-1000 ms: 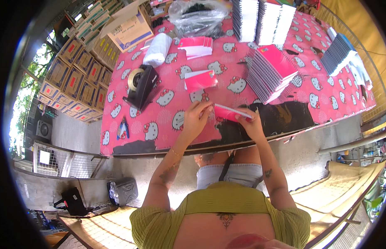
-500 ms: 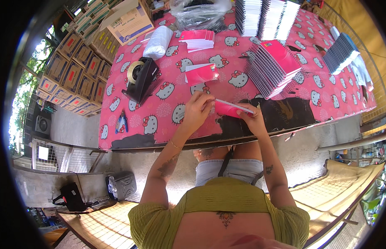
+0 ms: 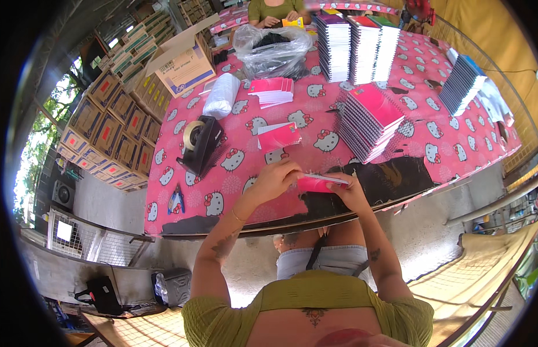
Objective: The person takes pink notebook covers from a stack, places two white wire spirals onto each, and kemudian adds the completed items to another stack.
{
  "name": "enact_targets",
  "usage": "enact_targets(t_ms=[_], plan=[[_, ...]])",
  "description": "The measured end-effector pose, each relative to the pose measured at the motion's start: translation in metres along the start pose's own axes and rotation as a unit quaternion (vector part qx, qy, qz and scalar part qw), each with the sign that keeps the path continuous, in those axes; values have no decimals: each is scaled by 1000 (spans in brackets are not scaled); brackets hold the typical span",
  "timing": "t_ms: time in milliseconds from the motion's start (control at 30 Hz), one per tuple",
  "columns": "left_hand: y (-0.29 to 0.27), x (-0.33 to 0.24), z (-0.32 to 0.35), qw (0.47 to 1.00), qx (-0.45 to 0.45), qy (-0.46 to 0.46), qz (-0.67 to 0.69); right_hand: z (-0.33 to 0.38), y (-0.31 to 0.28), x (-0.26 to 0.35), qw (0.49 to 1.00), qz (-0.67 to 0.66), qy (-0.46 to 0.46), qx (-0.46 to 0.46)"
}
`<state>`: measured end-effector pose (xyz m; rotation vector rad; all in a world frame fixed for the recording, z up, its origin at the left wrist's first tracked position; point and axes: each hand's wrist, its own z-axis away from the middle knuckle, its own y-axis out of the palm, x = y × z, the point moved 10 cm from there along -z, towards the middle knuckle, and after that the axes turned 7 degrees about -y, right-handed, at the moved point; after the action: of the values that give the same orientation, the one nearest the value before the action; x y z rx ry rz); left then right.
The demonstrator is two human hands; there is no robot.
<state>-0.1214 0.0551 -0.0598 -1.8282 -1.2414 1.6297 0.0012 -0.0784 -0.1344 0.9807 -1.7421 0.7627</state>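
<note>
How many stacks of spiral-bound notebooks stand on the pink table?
4: two tall upright stacks at the far edge, a leaning pink-topped stack mid-table, a dark stack far right. Others may be hidden.

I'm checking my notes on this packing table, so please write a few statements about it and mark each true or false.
1. Both hands, left hand and right hand, hold a pink booklet. True.
2. The tape dispenser lies to the person's right. False: it is on the left.
3. The tablecloth is plain blue. False: pink with cartoon cats.
4. A clear bag sits at the far side. True.
</note>
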Motion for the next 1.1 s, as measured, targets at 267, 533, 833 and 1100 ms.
enact_targets(t_ms=[267, 533, 833, 1100], plan=[[47, -52, 29, 935, -137, 4, -328, 14, -6, 14, 988, -77, 52, -121], [45, -49, 21, 949, -116, -4, -294, 17, -6, 19, 983, -113, 52, -133], [68, -57, 40, 954, -121, 48, -269, 14, -4, 33, 978, -143, 63, -136], [60, -70, 28, 954, -115, 62, -271, 14, -5, 42, 983, -110, 86, -117]])
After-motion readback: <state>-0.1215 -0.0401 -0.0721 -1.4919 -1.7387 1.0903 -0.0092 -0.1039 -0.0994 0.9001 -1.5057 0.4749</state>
